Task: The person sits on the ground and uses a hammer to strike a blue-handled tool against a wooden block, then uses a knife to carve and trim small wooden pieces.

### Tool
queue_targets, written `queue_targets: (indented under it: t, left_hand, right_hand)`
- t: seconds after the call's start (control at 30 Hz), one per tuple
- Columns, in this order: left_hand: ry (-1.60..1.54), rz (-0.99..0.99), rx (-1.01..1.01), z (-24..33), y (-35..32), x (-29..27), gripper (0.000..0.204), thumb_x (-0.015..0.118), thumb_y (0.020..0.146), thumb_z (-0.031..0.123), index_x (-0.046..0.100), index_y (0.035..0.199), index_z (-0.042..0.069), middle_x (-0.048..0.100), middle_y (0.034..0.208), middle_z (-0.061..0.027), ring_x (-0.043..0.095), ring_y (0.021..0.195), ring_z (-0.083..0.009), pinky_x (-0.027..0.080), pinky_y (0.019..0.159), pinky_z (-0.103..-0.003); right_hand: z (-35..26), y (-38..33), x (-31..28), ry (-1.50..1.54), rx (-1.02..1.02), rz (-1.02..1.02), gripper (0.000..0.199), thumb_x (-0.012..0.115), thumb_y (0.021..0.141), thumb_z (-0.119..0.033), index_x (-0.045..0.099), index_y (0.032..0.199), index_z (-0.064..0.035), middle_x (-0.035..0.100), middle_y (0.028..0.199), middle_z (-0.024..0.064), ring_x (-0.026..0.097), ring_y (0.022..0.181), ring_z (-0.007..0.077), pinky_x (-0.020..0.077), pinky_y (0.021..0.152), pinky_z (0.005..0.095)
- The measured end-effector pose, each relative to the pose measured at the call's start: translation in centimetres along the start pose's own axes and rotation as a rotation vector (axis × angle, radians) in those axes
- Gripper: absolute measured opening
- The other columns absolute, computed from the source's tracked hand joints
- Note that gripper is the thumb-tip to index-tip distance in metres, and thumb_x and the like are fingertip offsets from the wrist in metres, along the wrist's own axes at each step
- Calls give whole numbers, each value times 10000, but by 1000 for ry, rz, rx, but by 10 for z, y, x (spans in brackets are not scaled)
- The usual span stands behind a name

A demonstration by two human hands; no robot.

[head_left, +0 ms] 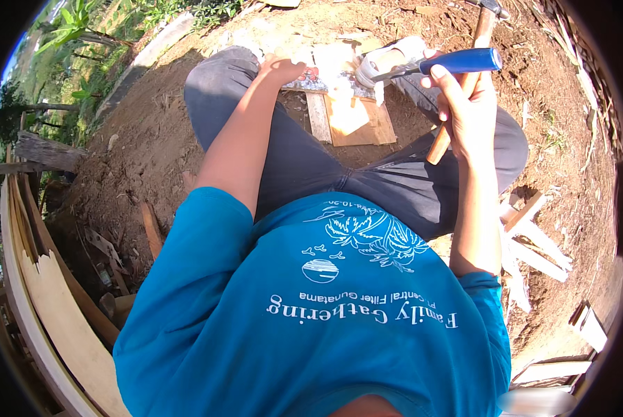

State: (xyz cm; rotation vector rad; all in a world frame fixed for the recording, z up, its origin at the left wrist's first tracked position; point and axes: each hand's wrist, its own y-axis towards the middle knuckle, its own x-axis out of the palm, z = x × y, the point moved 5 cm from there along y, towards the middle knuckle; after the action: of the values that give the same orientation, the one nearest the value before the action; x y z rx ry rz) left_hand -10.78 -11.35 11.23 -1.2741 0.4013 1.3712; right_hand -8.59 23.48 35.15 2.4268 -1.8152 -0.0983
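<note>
Head view, looking straight down at a seated person in a blue shirt (311, 313) and dark grey trousers (304, 167).

Right hand (464, 104) curled tight around two tools at once: a chisel with a smooth blue plastic handle (461, 61) and thin grey metal blade, and a hammer with a long brown wooden handle (464, 83), metal head up near the top edge. Likely hard, stiff, a bit heavy at the metal ends; blue grip maybe slippery. Best held mid-handle, away from the sharp tip.

Left hand (284, 69) reaching down, fingers bent onto a pale flat wooden board (350, 115) lying on brown dirt ground (144, 139) between the knees; grip hidden by glare, cannot tell. Board probably light and splintery.

Loose pale wood scraps (534, 243) lying to the right.
</note>
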Motion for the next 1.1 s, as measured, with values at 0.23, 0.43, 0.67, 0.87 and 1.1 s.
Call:
queue_targets:
  t: [0.23, 0.43, 0.67, 0.87, 1.1]
  left_hand:
    - [-262, -98, -199, -56, 59, 93, 572, 510, 960, 460, 606, 1338, 42, 664, 1250, -206, 613, 1219, -326, 484, 1010, -503]
    - [-652, -99, -345, -68, 89, 123, 463, 542, 961, 401, 622, 1249, 46, 683, 1142, -155, 639, 1068, -281, 524, 879, -480]
    - [-1702, 116, 196, -51, 103, 97, 251, 626, 935, 257, 672, 1106, 79, 695, 1062, -96, 662, 930, -232, 550, 809, -364]
    - [-1499, 67, 483, 58, 32, -12, 276, 747, 850, 183, 678, 1076, 42, 690, 1073, -99, 666, 934, -217, 562, 824, -364]
    - [-310, 229, 533, 100, -91, -64, 441, 775, 816, 113, 680, 1244, 61, 629, 1112, -135, 648, 972, -271, 533, 862, -374]
  right_hand:
    - [-62, 2, -27, -49, -87, 129, 216, 707, 947, -78, 618, 1138, -28, 714, 1170, 180, 706, 824, 143, 430, 471, 170]
    - [-80, -8, -24, -68, -92, 246, 198, 668, 964, -65, 635, 1157, -41, 677, 1264, 218, 672, 839, 136, 420, 455, 159]
    - [-98, -5, -1, -44, -107, 209, 222, 683, 967, -101, 605, 1172, -68, 687, 1233, 198, 654, 801, 132, 406, 442, 152]
    - [-106, 19, 1, -85, -135, 30, 210, 697, 971, -141, 600, 1149, -87, 720, 1151, 165, 629, 748, 105, 462, 517, 164]
    - [-82, 58, 11, -204, -128, -105, 277, 725, 953, -271, 608, 1091, -61, 740, 1015, 90, 574, 611, 35, 425, 484, 170]
